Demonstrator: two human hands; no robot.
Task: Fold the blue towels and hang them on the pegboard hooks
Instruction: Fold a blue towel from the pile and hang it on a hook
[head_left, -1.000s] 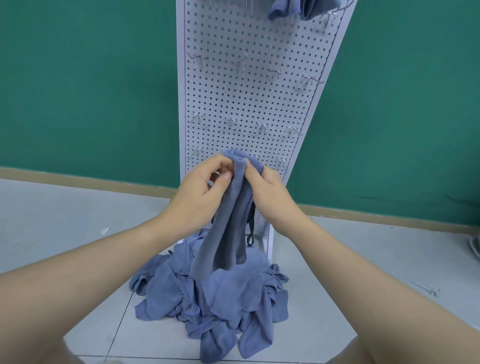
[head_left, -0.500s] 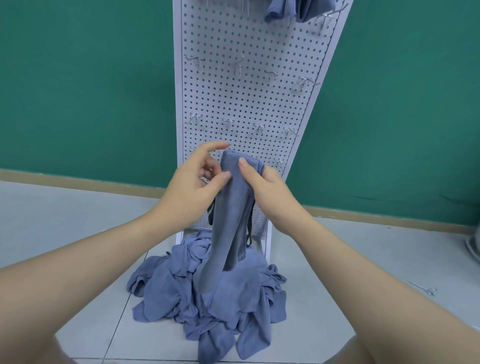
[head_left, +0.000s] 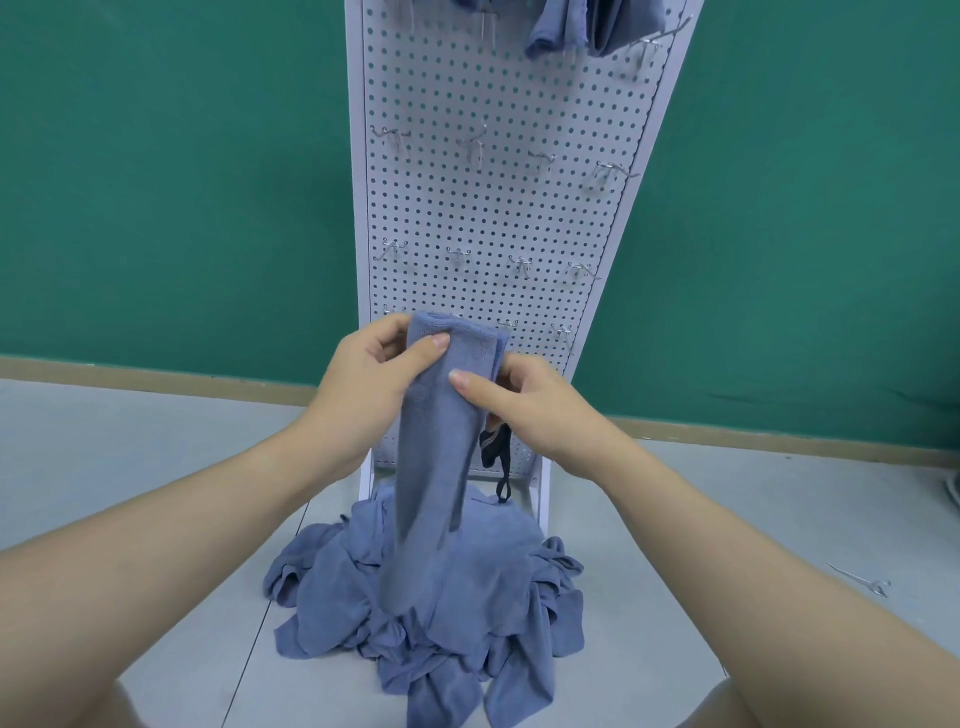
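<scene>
Blue folded towel (head_left: 441, 415) hangs mid-frame, pinched at its top by the left hand (head_left: 363, 384) and right hand (head_left: 535, 405), above the pile (head_left: 431, 597) below the pegboard (head_left: 498, 208).

My left hand (head_left: 363, 384) hides its own fingers behind the folded towel (head_left: 441, 415); only the thumb shows in front. My right hand (head_left: 535, 410) covers the towel's right edge, so I cannot tell how the dark loop (head_left: 496, 457) joins it. The towel's lower end is blurred and merges with the towel pile (head_left: 431, 618) on the floor. The hung towels (head_left: 582, 26) on the pegboard (head_left: 509, 208) are cut off by the top edge. The board's foot sits behind the pile. A small metal thing (head_left: 860, 581) on the floor is too small to identify.
</scene>
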